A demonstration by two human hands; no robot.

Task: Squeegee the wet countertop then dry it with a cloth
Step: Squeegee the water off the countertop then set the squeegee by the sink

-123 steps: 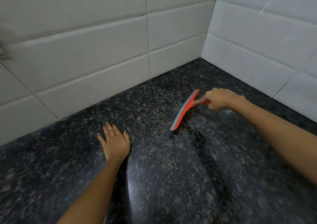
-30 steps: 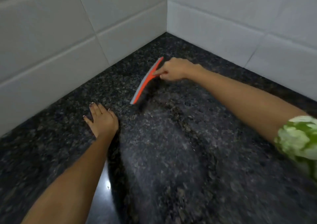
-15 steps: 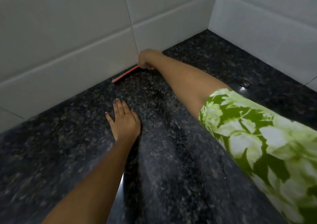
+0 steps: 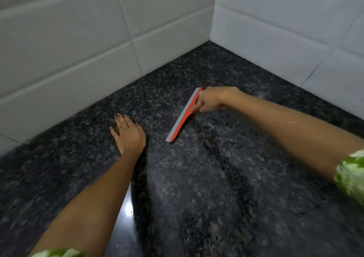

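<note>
Squeegee (image 4: 184,115) on the dark counter (image 4: 197,197), gripped in my right hand (image 4: 211,99).

My right fingers curl round its orange handle, the forefinger stretched down toward the blade; the grey rubber edge faces left and lies on the stone, running from near the tiled corner down toward my left hand (image 4: 129,133). That hand rests palm down on the counter just beside the blade's lower end, apart from it, fingers straight and close together, thumb a little out. Pale wall tiles (image 4: 78,50) meet the counter behind both hands. Streaks of water show on the stone below the blade, and a bright glint lies beside my left forearm. Green and white sleeves (image 4: 352,174) show at the picture's edges.
</note>
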